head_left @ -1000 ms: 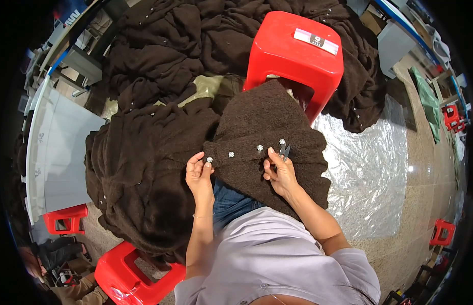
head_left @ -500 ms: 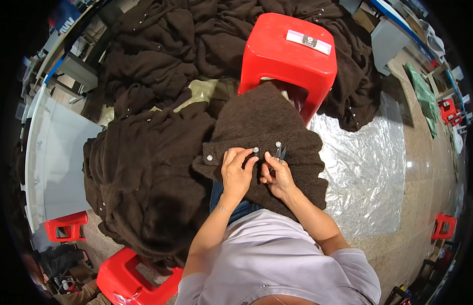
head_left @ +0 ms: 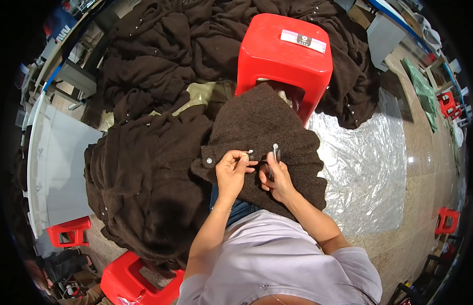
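Observation:
A dark brown knitted garment (head_left: pixel 257 114) lies over my lap, with shiny round buttons along its front band. My left hand (head_left: pixel 231 173) pinches one silvery button (head_left: pixel 250 151) between thumb and fingertips, and the button leans sideways. Further left on the band sits another button (head_left: pixel 209 160). Within my right hand (head_left: pixel 278 180) is a small pair of dark thread snips (head_left: pixel 277 151), blades pointing away from me. The blade tips are close to a third button (head_left: pixel 275 146). My fingers hide most of the snips' body.
A red plastic stool (head_left: pixel 287 48) stands just ahead, a small labelled packet (head_left: pixel 303 40) on top. Brown garments are heaped on the left (head_left: pixel 150 178) and beyond the stool. Clear plastic sheeting (head_left: pixel 366 173) covers floor at right. Another red stool (head_left: pixel 129 279) is at lower left.
My left hand has shifted slightly left and the button in its pinch has tipped over. The snips in my right hand have turned more upright and moved a little left.

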The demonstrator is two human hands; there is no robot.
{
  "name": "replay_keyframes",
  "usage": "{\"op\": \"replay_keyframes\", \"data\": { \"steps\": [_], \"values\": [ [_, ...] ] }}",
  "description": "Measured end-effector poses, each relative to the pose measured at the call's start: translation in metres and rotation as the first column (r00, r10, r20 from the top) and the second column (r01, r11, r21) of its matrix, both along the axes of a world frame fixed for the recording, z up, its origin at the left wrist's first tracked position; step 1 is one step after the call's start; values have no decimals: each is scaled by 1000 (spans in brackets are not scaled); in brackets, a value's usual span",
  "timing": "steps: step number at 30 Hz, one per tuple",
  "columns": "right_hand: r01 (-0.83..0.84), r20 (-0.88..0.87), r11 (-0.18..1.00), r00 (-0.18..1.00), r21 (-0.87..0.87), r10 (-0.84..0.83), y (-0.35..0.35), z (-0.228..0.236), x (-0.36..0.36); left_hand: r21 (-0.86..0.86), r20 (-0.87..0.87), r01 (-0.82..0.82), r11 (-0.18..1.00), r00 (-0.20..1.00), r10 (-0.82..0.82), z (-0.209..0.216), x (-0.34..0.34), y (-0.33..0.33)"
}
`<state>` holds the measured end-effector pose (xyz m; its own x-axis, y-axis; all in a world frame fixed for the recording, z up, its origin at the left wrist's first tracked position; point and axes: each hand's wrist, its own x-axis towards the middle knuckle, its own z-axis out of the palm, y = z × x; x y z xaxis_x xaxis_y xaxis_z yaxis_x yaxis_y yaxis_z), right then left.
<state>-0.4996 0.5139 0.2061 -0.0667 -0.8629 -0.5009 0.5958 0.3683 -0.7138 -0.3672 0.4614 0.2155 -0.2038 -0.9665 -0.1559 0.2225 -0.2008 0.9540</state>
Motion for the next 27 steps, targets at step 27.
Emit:
{"op": "replay_keyframes", "data": {
  "steps": [27],
  "values": [
    [-90, -116, 995, 989, 50, 95, 2, 10, 9, -82, 21, 2, 997, 1000, -1, -20, 5, 6]
  ]
}}
